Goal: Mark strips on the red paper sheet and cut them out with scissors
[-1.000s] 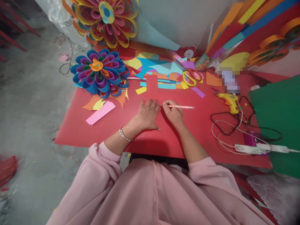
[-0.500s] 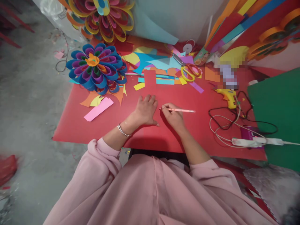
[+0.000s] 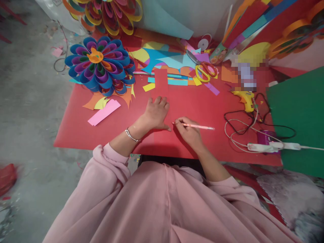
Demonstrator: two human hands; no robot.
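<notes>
My left hand (image 3: 156, 114) lies flat with its fingers spread on a red sheet of paper (image 3: 162, 138) that is hard to tell from the red table (image 3: 76, 125). Just to its right, my right hand (image 3: 188, 132) grips a pink pencil (image 3: 199, 126). The pencil's tip points left toward my left thumb, close to the red surface, and its eraser end sticks out to the right. Beyond my left hand lies a red paper strip (image 3: 161, 81). Pink paper strips (image 3: 104, 113) rest to the left of that hand.
A blue and purple paper flower (image 3: 97, 65) stands at the back left. Scissors (image 3: 202, 72) lie among paper scraps (image 3: 167, 59) at the back. On the right are a yellow glue gun (image 3: 246, 99), tangled cables and a white power strip (image 3: 272, 146); a green board (image 3: 298, 125) lies beyond.
My right hand has moved slightly toward me with the pencil, which now slants more down to the right. My left hand stays flat on the red paper. The view has shifted a little.
</notes>
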